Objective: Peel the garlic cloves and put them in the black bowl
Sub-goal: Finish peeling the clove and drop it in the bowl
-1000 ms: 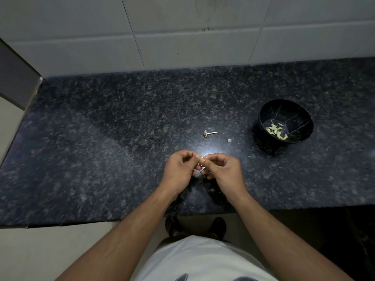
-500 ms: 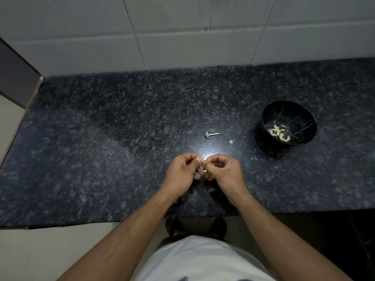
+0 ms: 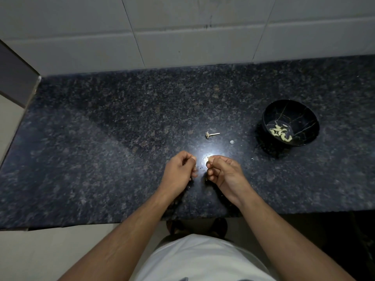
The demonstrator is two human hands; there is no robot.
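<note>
Over the near middle of the dark granite counter (image 3: 101, 159), my right hand (image 3: 222, 173) pinches a small pale garlic clove (image 3: 209, 159) at its fingertips. My left hand (image 3: 180, 171) sits a little to the left with fingers curled; whether it holds a scrap of skin is hidden. The two hands are slightly apart. The black bowl (image 3: 269, 112) stands at the right of the counter and holds several peeled cloves (image 3: 281, 133).
A garlic stem with its root base (image 3: 211, 135) lies beyond my hands. A bit of skin (image 3: 231, 141) lies between it and the bowl. White tiled wall (image 3: 182, 27) runs along the back. The counter's front edge is close below my wrists.
My hands were joined on the clove; now they have drawn apart, the left moving left while the right keeps the clove.
</note>
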